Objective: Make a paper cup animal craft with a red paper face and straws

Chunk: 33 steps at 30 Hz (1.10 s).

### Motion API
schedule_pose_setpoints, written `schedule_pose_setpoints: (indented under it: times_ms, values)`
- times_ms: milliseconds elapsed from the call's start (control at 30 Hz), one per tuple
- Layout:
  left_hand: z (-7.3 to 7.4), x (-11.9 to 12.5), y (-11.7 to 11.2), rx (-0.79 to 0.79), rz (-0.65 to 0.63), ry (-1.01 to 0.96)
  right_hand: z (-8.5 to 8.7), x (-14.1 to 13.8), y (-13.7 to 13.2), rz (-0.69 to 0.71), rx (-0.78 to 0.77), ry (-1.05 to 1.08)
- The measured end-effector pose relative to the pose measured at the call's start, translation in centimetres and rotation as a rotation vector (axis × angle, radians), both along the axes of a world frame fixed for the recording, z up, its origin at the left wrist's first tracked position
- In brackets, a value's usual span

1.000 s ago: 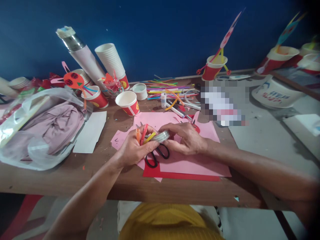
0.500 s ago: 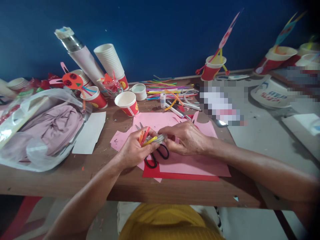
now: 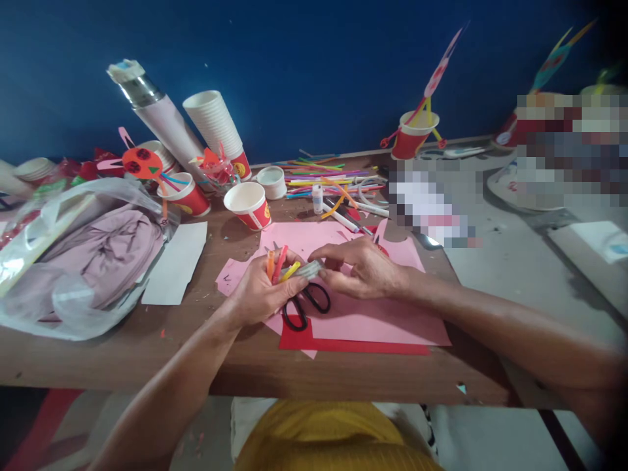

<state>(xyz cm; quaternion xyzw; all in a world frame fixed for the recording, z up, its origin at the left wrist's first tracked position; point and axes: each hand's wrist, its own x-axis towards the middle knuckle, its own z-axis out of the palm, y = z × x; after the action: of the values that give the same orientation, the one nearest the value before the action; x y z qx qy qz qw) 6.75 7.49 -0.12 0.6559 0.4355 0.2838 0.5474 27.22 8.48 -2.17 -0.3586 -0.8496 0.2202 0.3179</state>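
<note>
My left hand (image 3: 262, 288) is closed around short coloured stems: an orange stem (image 3: 270, 265), a red stem (image 3: 280, 263) and a yellow stem (image 3: 290, 271). A pale grey, ridged piece (image 3: 308, 270) sticks out past its thumb; its kind is unclear. At the far end of that piece, the thumb and forefinger of my right hand (image 3: 360, 268) close in on it. Black-handled scissors (image 3: 318, 297) lie beneath both hands, their blades partly covered by my left hand. Under them are pink paper (image 3: 383, 320) and a red sheet (image 3: 343, 345).
Behind the hands stand a paper cup (image 3: 248, 206), a tape roll (image 3: 271, 183), a small white bottle (image 3: 318, 199) and many coloured stems (image 3: 333, 180). A clear plastic bag (image 3: 78, 261) with mauve cloth sits left, beside a white card (image 3: 175, 261). Stacked cups (image 3: 216, 121) lean behind.
The grey piece and coloured stems in my left hand have tilted slightly more upright, and the grey piece shows more clearly. Both hands stay over the scissors. The view has shifted slightly.
</note>
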Motion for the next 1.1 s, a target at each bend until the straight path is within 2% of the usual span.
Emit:
schedule_pose_setpoints:
  times_ms: [200, 433, 667, 967, 1100]
  values:
    - [-0.3, 0.1, 0.1, -0.017, -0.020, -0.021, 0.5, -0.3, -0.4, -0.038, -0.031, -0.063]
    - [-0.4, -0.1, 0.0, -0.049, -0.048, -0.066, -0.3, -0.1, 0.0, -0.055, 0.080, -0.049]
    - [-0.4, -1.0, 0.6, -0.191, -0.107, -0.171, -0.4, 0.0, 0.1, 0.048, -0.150, 0.149]
    - [-0.5, -1.2, 1.0, -0.324, -0.117, -0.345, -0.3, 0.3, 0.4, 0.151, -0.301, 0.274]
    - [-0.7, -1.2, 1.3, -0.349, -0.115, -0.404, 0.0, 0.1, 0.3, 0.149, -0.379, 0.279]
